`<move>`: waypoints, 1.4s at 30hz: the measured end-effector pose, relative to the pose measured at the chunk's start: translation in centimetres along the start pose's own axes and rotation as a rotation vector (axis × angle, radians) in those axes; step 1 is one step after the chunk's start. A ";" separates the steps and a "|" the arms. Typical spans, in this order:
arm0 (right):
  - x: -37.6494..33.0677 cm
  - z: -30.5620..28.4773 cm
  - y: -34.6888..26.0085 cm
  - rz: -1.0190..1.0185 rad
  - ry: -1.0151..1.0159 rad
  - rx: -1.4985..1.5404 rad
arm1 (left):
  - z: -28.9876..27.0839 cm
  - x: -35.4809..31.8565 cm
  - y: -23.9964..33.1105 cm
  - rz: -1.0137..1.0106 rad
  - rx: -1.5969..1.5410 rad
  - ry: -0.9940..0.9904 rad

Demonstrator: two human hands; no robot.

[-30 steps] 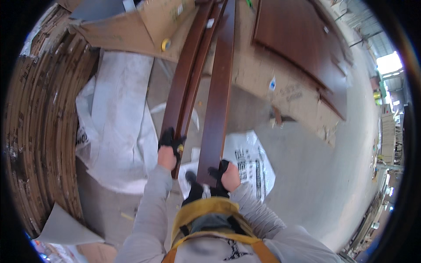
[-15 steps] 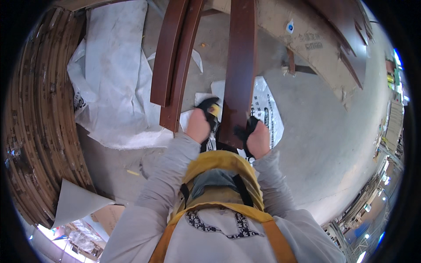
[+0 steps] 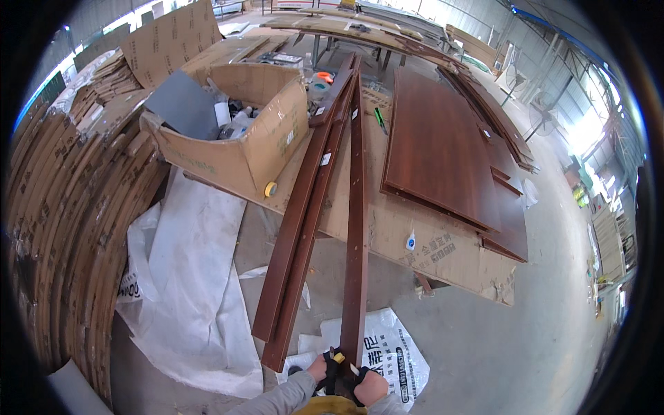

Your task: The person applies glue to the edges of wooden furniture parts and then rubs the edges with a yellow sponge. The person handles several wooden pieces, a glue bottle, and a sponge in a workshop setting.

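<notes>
Left hand (image 3: 320, 367) and right hand (image 3: 372, 388) are both curled at the near end of a dark red board (image 3: 357, 228), one per side, can't tell if they're actually gripping. Its long axis runs pretty much straight away over the cardboard-topped table (image 3: 394, 242). Open carton (image 3: 280, 131) off left has a grey sheet (image 3: 181, 104), white roll (image 3: 221, 113) and jumbled bits (image 3: 241, 126) inside.

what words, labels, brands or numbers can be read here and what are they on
I won't copy wording; print stands on:
White plastic sheet, right: bold black characters.
Long white sheet, left: black letters.
Flat cardboard sheet: dark characters.
Open cardboard box: greenish print, too blurred.
White stickers on brown boards: too small.
Small white bottle: blue label, too small.
</notes>
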State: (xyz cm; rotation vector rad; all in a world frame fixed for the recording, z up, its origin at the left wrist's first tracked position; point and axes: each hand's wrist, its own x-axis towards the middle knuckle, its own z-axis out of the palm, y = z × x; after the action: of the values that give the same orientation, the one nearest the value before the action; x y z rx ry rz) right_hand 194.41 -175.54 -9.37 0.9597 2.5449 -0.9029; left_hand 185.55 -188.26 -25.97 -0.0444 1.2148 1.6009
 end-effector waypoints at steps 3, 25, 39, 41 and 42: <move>0.8 3.6 1.1 -0.001 0.038 -0.187 | -2.9 1.9 -1.0 -0.031 0.141 -0.073; 1.7 6.0 -2.5 0.031 0.089 0.063 | -6.8 0.6 -2.0 0.013 -0.099 0.184; -1.7 9.2 11.3 0.198 0.088 0.919 | -1.9 -1.9 -0.2 -0.065 0.196 0.302; -2.0 9.7 13.0 0.145 0.062 1.031 | -2.0 -3.2 -2.4 0.004 -0.047 0.234; -1.9 10.1 13.9 0.081 0.033 1.021 | -1.1 -4.7 -3.2 0.145 0.128 0.247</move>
State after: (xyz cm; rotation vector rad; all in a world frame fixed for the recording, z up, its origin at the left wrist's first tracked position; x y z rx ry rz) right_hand 205.44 -174.79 -22.59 1.2787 1.9514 -2.2333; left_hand 189.30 -192.61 -25.92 -0.0758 1.5400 1.6744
